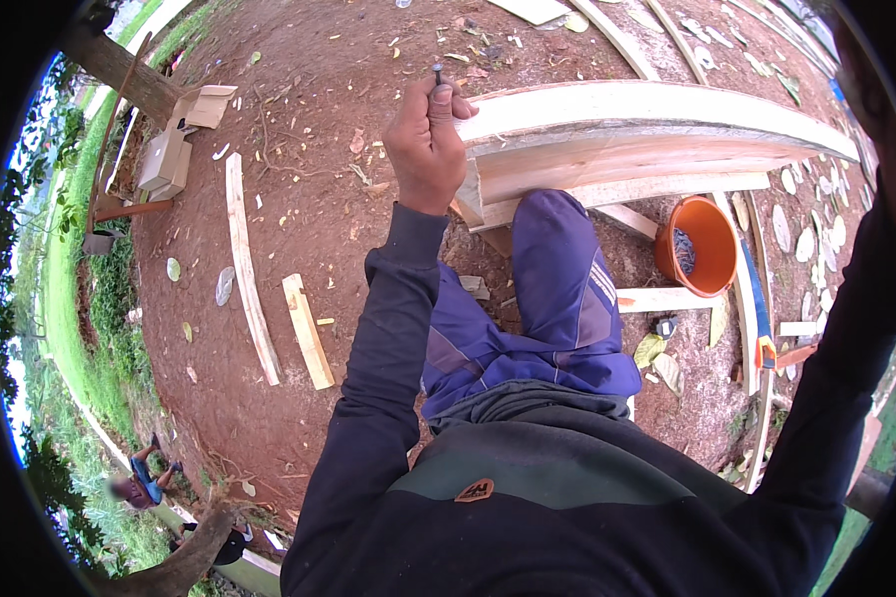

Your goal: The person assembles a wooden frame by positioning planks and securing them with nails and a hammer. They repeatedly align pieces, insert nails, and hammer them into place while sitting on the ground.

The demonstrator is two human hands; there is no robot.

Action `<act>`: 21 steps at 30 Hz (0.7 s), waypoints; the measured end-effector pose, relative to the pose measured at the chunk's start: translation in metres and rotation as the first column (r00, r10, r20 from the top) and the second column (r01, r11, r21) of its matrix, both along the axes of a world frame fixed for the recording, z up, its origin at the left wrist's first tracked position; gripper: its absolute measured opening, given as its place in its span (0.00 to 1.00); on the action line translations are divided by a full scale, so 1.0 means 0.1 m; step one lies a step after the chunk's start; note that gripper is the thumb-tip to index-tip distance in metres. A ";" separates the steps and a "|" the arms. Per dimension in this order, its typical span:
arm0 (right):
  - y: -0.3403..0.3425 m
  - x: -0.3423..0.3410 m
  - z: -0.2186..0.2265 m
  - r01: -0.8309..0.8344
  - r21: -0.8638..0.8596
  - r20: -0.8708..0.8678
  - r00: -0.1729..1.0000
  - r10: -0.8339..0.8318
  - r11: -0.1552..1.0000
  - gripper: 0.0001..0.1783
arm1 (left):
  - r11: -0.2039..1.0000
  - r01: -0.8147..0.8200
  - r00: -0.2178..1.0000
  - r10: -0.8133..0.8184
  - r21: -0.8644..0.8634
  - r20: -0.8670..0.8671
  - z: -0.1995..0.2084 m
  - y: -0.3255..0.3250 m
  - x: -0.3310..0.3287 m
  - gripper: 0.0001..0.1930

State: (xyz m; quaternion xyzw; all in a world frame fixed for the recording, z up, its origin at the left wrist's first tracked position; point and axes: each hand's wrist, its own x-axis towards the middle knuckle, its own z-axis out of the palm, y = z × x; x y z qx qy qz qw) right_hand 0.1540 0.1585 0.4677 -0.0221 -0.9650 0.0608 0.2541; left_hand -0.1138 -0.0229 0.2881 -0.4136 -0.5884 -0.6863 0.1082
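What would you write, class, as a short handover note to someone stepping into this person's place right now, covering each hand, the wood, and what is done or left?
Left hand: raised, pinching a nail upright at the end of the wooden frame.
Right hand: out of sight; only its dark sleeve shows at the right edge.
Things: the frame lies on bare soil, with the knee in blue trousers against it. An orange bucket stands to the right, loose planks lie to the left.
Done: the nail is in place at the frame's end.
Left: the nail is not yet driven in.
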 end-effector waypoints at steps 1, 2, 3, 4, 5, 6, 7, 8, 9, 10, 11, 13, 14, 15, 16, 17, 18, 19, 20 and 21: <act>-0.06 -0.05 0.02 -0.019 0.057 -0.027 0.999 0.020 0.998 0.17 | 1.000 -0.009 1.000 0.009 -0.009 0.005 0.00 -0.01 0.01 0.09; -0.16 -0.12 0.03 -0.040 0.115 -0.053 0.998 0.047 0.993 0.16 | 1.000 0.006 1.000 -0.006 -0.001 0.007 0.00 0.00 0.02 0.10; -0.25 -0.19 0.06 -0.032 0.216 0.005 0.999 0.031 0.976 0.17 | 1.000 0.008 1.000 -0.008 0.005 0.007 0.00 -0.02 0.02 0.10; -0.32 -0.24 0.12 -0.078 0.155 0.037 0.997 0.074 0.985 0.18 | 1.000 0.010 1.000 -0.010 0.024 -0.001 0.01 -0.01 0.03 0.10; -0.36 -0.25 0.19 -0.054 0.122 0.208 0.978 0.028 0.991 0.18 | 1.000 0.028 1.000 -0.028 0.004 -0.001 0.01 -0.02 0.02 0.10; -0.37 -0.24 0.25 0.050 0.017 0.147 0.988 -0.052 0.999 0.19 | 1.000 0.022 1.000 -0.022 0.021 -0.010 0.02 0.00 0.02 0.10; -0.35 -0.23 0.26 0.206 -0.221 0.117 0.976 -0.184 0.953 0.19 | 1.000 0.006 1.000 -0.006 0.013 -0.005 0.01 -0.02 0.02 0.10; -0.30 -0.19 0.29 0.203 -0.314 0.107 0.978 -0.178 0.928 0.19 | 1.000 -0.001 1.000 0.001 0.003 -0.001 0.02 -0.02 0.02 0.10; -0.25 -0.17 0.24 0.151 -0.280 0.051 0.989 -0.142 0.948 0.18 | 1.000 -0.003 1.000 0.003 0.001 -0.002 0.02 -0.02 0.02 0.10; -0.19 -0.15 0.19 0.100 -0.239 -0.003 0.995 -0.104 0.966 0.18 | 1.000 -0.004 1.000 0.004 0.003 -0.003 0.01 -0.01 0.02 0.10; -0.16 -0.14 0.10 0.051 -0.197 -0.054 0.997 -0.063 0.979 0.17 | 1.000 0.005 1.000 -0.005 0.006 0.007 0.01 -0.01 0.01 0.10; -0.20 -0.18 0.02 -0.033 -0.072 -0.047 0.998 0.030 0.997 0.17 | 1.000 0.013 1.000 -0.013 0.002 0.022 0.01 -0.01 0.01 0.10; -0.26 -0.25 0.02 -0.076 0.010 0.015 0.997 0.076 0.997 0.16 | 1.000 -0.017 1.000 0.017 0.011 0.001 0.02 -0.02 0.01 0.10; -0.38 -0.28 -0.01 -0.107 0.125 0.243 0.967 0.074 0.986 0.16 | 1.000 -0.021 1.000 0.020 -0.008 -0.020 0.02 -0.03 0.01 0.10; -0.41 -0.29 0.16 -0.057 -0.030 0.164 0.985 0.061 0.998 0.16 | 1.000 -0.017 0.999 0.017 0.001 -0.041 0.03 -0.01 0.00 0.10; -0.46 -0.30 0.35 0.029 -0.223 0.149 0.989 0.004 0.974 0.15 | 1.000 -0.020 0.999 0.020 0.011 -0.025 0.03 -0.01 -0.01 0.10; -0.48 -0.29 0.51 0.015 -0.375 0.099 0.995 0.024 0.927 0.15 | 1.000 -0.010 1.000 0.010 -0.006 0.015 0.03 -0.02 0.01 0.10; -0.38 -0.31 0.58 -0.051 -0.457 0.044 0.996 0.079 0.888 0.15 | 1.000 0.015 0.999 -0.014 -0.018 0.033 0.03 -0.01 0.00 0.10; -0.24 -0.32 0.64 -0.121 -0.524 -0.020 0.991 0.131 0.843 0.15 | 1.000 0.009 1.000 -0.009 -0.022 0.021 0.02 -0.01 -0.01 0.10; -0.13 -0.33 0.66 -0.191 -0.586 -0.083 0.981 0.176 0.787 0.16 | 1.000 0.003 1.000 -0.003 0.000 0.007 0.02 0.00 -0.01 0.10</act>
